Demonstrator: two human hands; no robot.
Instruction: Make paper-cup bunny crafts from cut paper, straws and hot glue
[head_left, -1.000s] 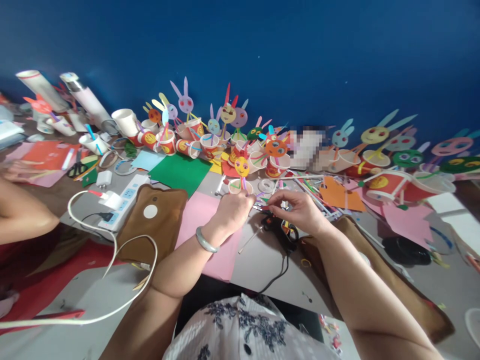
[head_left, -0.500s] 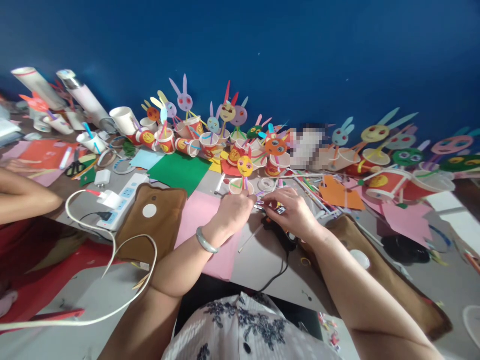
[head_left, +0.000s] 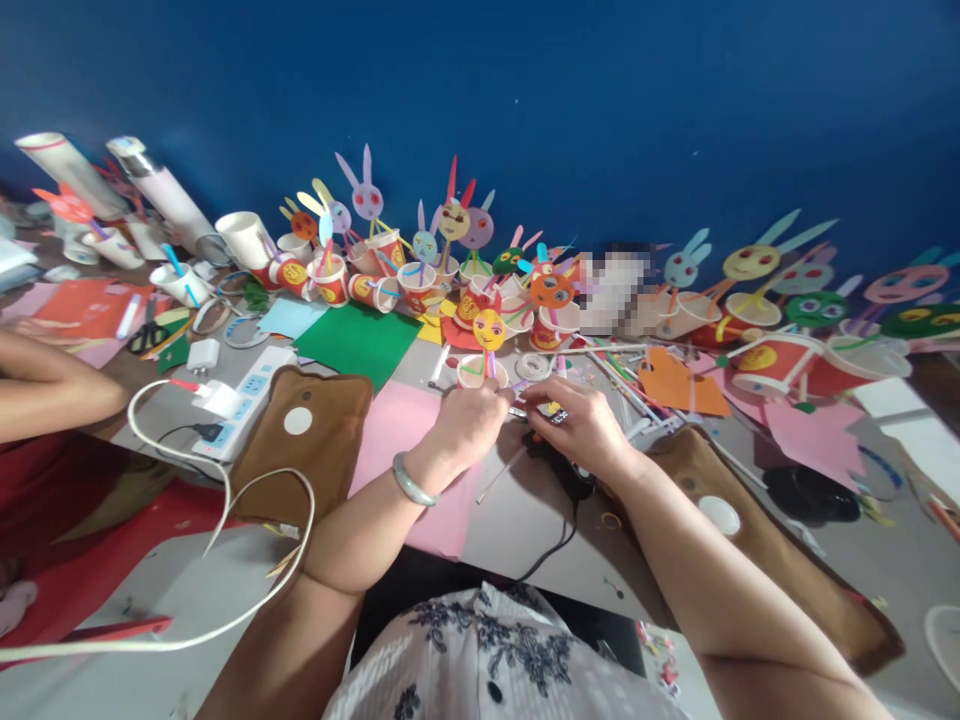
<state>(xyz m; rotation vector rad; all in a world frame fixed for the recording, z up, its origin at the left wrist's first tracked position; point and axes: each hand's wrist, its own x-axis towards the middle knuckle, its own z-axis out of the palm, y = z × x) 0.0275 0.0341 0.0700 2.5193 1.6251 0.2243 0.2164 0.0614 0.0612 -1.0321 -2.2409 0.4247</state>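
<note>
My left hand (head_left: pixel 474 422), a bracelet on its wrist, is closed just in front of a paper cup (head_left: pixel 472 372) with a yellow paper face (head_left: pixel 489 329) standing up from it. The fingers hide whatever they hold. Close by on the right, my right hand (head_left: pixel 581 422) has thumb and fingertips pinched together, with a small shiny bit near them too small to name. Partly under that hand lies a black glue gun (head_left: pixel 564 468), its cord running toward me. A thin white stick (head_left: pixel 501 476) rests on the table between my forearms.
Paper cups with animal faces (head_left: pixel 367 200) line the blue wall. Pink paper (head_left: pixel 397 440), green paper (head_left: pixel 358 340) and brown pouches (head_left: pixel 304 440) lie around my arms. A power strip (head_left: pixel 251 400) with a looping white cable is at left, beside another person's arm (head_left: pixel 60 385).
My right hand has shifted slightly left, closer to my left hand, and its fingers are drawn in a little. My left hand stays nearly still.
</note>
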